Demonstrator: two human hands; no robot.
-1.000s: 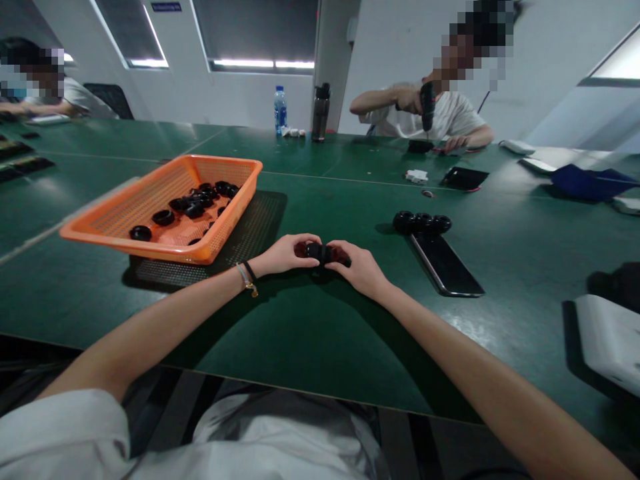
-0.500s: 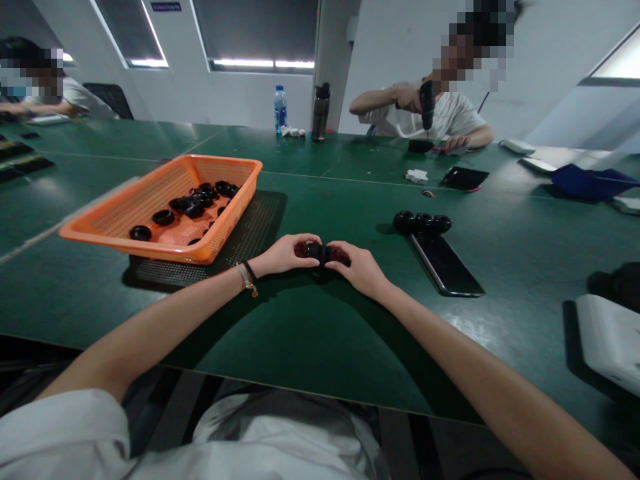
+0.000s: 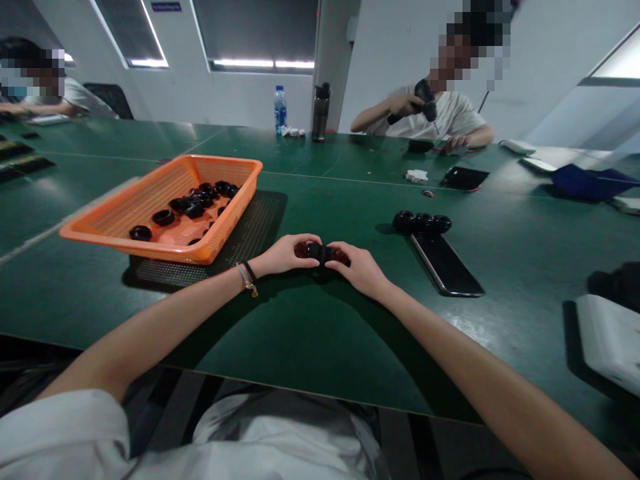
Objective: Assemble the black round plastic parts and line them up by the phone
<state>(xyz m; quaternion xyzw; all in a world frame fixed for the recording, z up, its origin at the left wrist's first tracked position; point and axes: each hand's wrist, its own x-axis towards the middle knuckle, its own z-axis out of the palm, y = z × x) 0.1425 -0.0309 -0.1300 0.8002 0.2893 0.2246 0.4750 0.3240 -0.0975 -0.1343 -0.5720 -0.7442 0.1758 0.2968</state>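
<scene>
Near the middle of the green table (image 3: 310, 333), my left hand (image 3: 290, 253) and my right hand (image 3: 357, 263) face each other over small round black parts (image 3: 320, 253). The fingers of both hands are curled and closed on these parts, thumbs toward me. Two or more pieces seem to lie side by side between the fingertips, but my fingers partly cover them. To the left stands an orange perforated basket (image 3: 135, 250) with several black ring-like parts (image 3: 163, 217) inside. Right of my hands sits a row of round black parts (image 3: 423, 222), touching the top end of a smartphone (image 3: 447, 265).
Across the table a co-worker (image 3: 420, 113) holds a power drill (image 3: 426, 100). A clear bottle (image 3: 280, 110) and a dark flask (image 3: 321, 112) stand at the back. A white device (image 3: 607, 340) lies at the right edge, and a blue tray (image 3: 593, 181) farther back.
My hands and the black parts stay almost still. Across the table, the co-worker's drill has tilted and lifted slightly.
</scene>
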